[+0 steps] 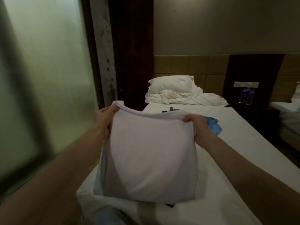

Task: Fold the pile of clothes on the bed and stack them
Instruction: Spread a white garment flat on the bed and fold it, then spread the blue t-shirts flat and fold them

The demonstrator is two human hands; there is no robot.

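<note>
Holding white garment (146, 151) up, left hand (103, 122) and right hand (198, 127) gripping its top edge | blue garment (212, 124) unfolded mid-bed (243, 159) | no stack visible.

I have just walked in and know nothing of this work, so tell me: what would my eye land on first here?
First, the pale garment held up in the middle of the view, its top edge gripped by the left hand and the right hand above the white bed. Behind it, a blue garment lies on the sheet beside the right hand, and a white pillow sits on rumpled bedding at the headboard.
</note>
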